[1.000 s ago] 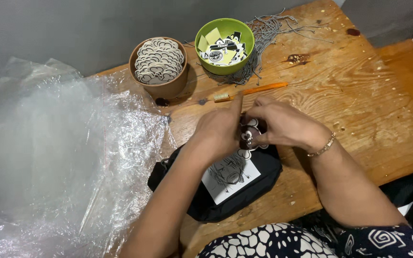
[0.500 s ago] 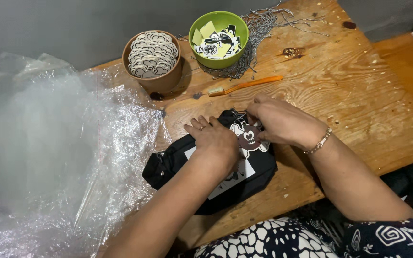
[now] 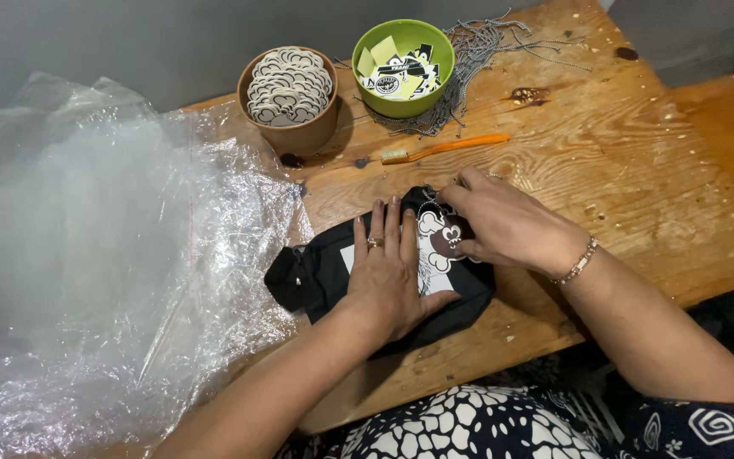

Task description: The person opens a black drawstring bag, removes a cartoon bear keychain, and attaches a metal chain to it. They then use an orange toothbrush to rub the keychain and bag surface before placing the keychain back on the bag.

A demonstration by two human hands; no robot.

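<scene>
— On the wooden tabletop (image 3: 639,195), seen from the head camera, what lies under the hands?

— One black pouch (image 3: 316,276), lying flat near the front edge, with a white, cloud-shaped tag (image 3: 437,246) on top of it.

— How does the left hand sit?

— Left hand (image 3: 388,272) lies palm down on the middle of the pouch, fingers spread flat and pressing, gripping nothing. It wears a ring.

— And the right one?

— Right hand (image 3: 507,225) rests on the pouch's right end, fingers curled about the tag and a thin bead chain (image 3: 431,201) at its top. Whether the fingertips actually pinch the chain I cannot tell, since the hand covers that spot. A beaded bracelet (image 3: 578,262) circles the wrist.

— What else sits on the wood?

— Behind the pouch, an orange toothbrush (image 3: 443,150) lies flat. Further back stand a brown bowl (image 3: 292,136) heaped with similar white tags and, just to its right, a green bowl (image 3: 401,100) holding yellow, black and white stickers. A loose pile of bead chains (image 3: 486,51) sprawls beside the green bowl.

— To the left?

— Crumpled clear plastic wrap (image 3: 95,272) covers that side, its edge close to the pouch.
</scene>
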